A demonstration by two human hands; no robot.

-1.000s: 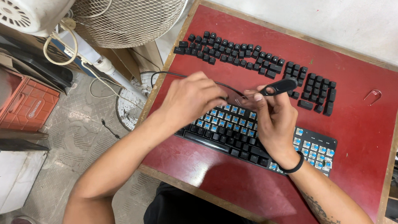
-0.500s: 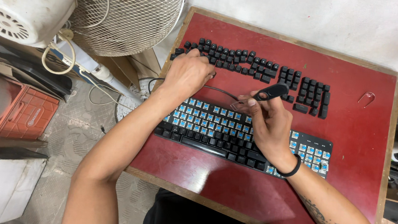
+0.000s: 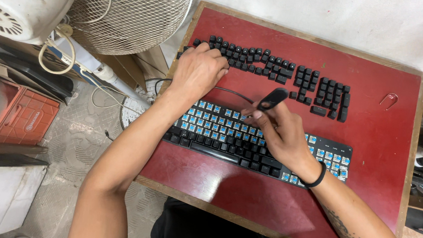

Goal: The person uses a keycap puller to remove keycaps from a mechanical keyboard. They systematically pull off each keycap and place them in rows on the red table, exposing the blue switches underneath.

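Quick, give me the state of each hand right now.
Left hand: curled over the loose keycaps; grip cannot be told.
Right hand: closed on a black keycap puller, above the keyboard.

Red wooden-edged table (image 3: pixel 381 164), white wall (image 3: pixel 332 17), pale tiled floor (image 3: pixel 67 137), white fan (image 3: pixel 114 8), orange crate (image 3: pixel 22 120)

Plenty of open bench (image 3: pixel 371 163) along the right edge and near edge, but the keycap rows (image 3: pixel 277 71) and keyboard (image 3: pixel 229 146) clog the middle.
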